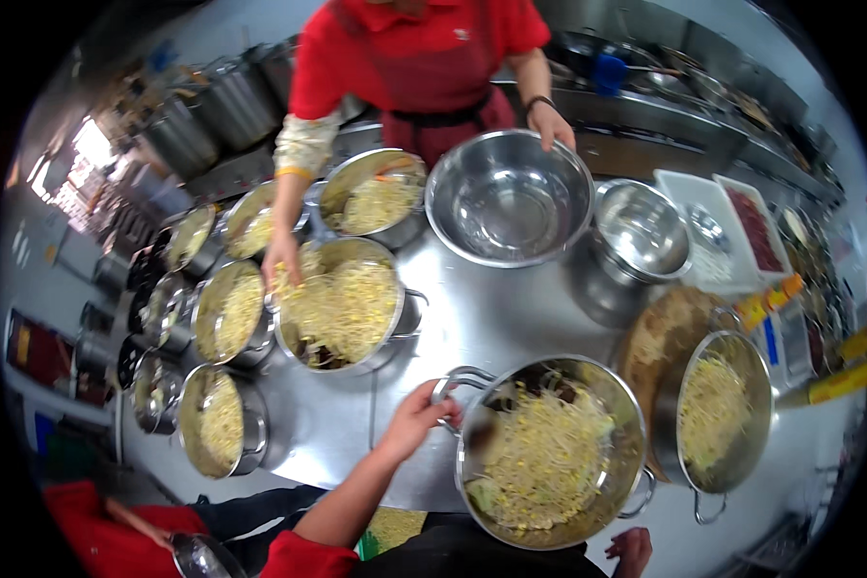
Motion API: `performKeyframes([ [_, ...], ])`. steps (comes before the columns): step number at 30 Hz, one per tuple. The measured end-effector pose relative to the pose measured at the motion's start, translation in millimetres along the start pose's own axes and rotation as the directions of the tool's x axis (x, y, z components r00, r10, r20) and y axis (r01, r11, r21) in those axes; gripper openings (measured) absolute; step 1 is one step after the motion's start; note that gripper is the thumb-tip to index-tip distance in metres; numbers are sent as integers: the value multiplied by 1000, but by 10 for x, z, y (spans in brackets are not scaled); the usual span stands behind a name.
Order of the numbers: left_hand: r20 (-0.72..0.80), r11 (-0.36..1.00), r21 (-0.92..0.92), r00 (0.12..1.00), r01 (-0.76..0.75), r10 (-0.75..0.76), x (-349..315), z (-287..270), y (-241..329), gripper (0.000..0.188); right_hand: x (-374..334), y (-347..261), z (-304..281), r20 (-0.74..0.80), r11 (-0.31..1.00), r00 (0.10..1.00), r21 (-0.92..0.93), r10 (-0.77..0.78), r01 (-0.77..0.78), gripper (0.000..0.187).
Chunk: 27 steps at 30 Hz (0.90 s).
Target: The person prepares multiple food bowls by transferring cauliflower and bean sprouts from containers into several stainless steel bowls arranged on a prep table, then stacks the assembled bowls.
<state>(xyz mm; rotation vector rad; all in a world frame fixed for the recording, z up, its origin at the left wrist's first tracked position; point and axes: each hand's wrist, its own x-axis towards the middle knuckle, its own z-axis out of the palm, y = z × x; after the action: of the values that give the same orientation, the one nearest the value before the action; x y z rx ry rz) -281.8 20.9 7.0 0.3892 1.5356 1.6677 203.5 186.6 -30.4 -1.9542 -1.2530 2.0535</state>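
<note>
My left hand [418,420] is closed round the loop handle of a steel pot [640,424] at the table's near edge. Inside lies a heap of bean sprouts [539,462] with pale leaf pieces, and dark matter shows at the pot's side. Below the pot's other handle, and apart from it, my right hand [631,550] has loosely bent fingers and nothing visible in them. Across the table, a co-worker's hand [281,262] reaches into another sprout-filled pot [395,332]. That person's other hand [552,127] grips the rim of a big steel bowl [511,252].
Several more pots of sprouts crowd the left, including a near one [252,424]. At right, a sprout pot [756,424] stands by a round wooden board [645,347]. Stacked steel bowls [643,231] and white trays [722,275] sit behind. Another person's red sleeve [116,535] shows lower left.
</note>
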Motion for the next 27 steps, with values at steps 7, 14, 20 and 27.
performKeyframes([
  [7,-307,971,-172,927,168,-215,-46,101,-330,88,-91,-1053,1136,39,771,995,635,-91,45,65],
  [14,-316,943,-332,939,23,-135,332,-230,-418,83,632,-948,1352,310,687,844,721,-438,92,50],
  [20,-522,556,-789,763,-262,-381,671,-773,-598,75,494,-970,1579,462,823,817,568,-343,24,65],
  [27,-634,389,-769,676,-507,-374,876,-1146,-581,47,411,-439,1490,581,999,814,-33,29,-12,39],
])
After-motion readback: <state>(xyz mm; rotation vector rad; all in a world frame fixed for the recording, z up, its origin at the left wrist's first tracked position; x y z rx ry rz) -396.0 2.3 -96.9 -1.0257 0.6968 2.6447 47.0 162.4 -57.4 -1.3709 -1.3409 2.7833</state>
